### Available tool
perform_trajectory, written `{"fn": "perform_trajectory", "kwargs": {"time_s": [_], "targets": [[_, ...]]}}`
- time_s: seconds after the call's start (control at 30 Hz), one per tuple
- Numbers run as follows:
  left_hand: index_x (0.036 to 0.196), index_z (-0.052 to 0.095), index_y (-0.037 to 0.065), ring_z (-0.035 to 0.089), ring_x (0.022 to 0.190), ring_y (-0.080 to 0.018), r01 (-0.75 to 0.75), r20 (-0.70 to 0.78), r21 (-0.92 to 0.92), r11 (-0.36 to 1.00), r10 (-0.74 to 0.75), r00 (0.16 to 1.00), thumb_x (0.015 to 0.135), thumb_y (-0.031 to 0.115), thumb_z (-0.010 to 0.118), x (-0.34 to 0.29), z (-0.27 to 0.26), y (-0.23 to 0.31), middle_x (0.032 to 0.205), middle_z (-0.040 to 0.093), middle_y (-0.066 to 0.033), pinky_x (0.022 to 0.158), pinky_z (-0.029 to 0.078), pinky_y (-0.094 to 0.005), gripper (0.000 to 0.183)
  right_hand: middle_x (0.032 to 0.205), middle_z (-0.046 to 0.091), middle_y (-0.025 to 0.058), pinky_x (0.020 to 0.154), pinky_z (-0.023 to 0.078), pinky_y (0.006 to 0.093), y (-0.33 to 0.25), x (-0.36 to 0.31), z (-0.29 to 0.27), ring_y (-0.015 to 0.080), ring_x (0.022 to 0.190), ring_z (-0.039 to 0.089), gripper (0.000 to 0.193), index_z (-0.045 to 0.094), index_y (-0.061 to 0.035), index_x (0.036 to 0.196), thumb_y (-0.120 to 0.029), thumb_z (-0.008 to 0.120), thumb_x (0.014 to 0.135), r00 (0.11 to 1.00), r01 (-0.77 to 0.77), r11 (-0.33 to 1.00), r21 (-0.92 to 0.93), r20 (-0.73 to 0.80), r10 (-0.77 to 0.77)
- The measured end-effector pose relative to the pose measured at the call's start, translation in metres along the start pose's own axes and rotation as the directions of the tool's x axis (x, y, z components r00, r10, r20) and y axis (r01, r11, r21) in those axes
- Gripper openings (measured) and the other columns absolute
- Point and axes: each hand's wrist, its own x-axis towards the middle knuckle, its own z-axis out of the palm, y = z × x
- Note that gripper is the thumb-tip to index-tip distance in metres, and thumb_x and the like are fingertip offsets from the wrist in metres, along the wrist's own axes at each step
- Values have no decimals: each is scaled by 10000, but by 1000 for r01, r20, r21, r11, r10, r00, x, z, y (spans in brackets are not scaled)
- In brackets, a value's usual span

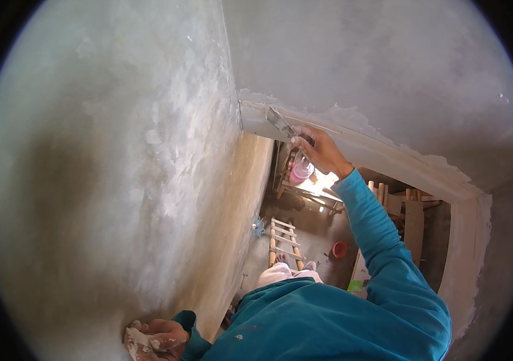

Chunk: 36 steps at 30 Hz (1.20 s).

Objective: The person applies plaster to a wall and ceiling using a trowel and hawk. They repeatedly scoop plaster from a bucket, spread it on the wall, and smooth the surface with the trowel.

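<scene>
My right hand (322, 151) is raised at the top edge of a doorway and grips a putty knife (280, 123). Its flat blade lies close to the pale filler strip (358, 133) along the lintel, near the corner with the left wall. Whether the blade touches the strip is hard to tell. At the lower left, beside the wall, my left hand (157, 339) is curled around a lump of white putty (141, 344), with white smears over its fingers.
I stand on a bamboo ladder (286, 238), high above the floor. Below are a red bucket (339, 249), a blue tangled bundle (259, 227) by the wall, and leaning boards (413, 225). A pink-filled clear container (300, 172) shows beyond my right hand. The grey wall (106, 150) rises close on my left.
</scene>
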Motion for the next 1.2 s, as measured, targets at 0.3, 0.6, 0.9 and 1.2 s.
{"fn": "perform_trajectory", "kwargs": {"time_s": [0.3, 0.6, 0.9, 1.2], "targets": [[1019, 625, -7, 593, 587, -198, 10, -20, -7, 1000, -10, 1000, 976, 181, 602, 1, 5, 6, 894, 583, -155, 468, 509, -273, 194, 903, 620, 41, 523, 516, 266, -12, 25, -1, 117, 634, 630, 389, 563, -58, 1398, -179, 573, 1028, 999, 27, 1000, -1, 24, -27], [1017, 624, -5, 590, 585, -195, 15, -29, -5, 1000, -15, 999, 974, 186, 609, 1, 9, 8, 893, 580, -154, 467, 507, -271, 196, 938, 650, 63, 523, 522, 261, -22, 54, 26, 109, 631, 630, 365, 575, -42, 1368, -147, 588, 1019, 998, 63, 992, -114, -7, -64], [1015, 623, -4, 589, 585, -192, 43, -19, 19, 999, -43, 999, 973, 190, 615, 0, 5, 10, 896, 584, -156, 468, 507, -272, 198, 901, 660, 132, 560, 531, 311, -19, 16, 26, 149, 600, 631, 322, 589, 8, 1296, -124, 595, 1002, 995, 94, 992, -79, -19, -96], [1012, 623, -2, 588, 585, -190, 55, -14, 41, 998, -55, 998, 971, 193, 622, 0, 2, 11, 899, 587, -158, 468, 506, -273, 200, 900, 658, 131, 573, 538, 323, -20, 49, 30, 167, 586, 645, 349, 590, -11, 1323, -160, 598, 1007, 999, 50, 998, -22, -11, -50]]}}
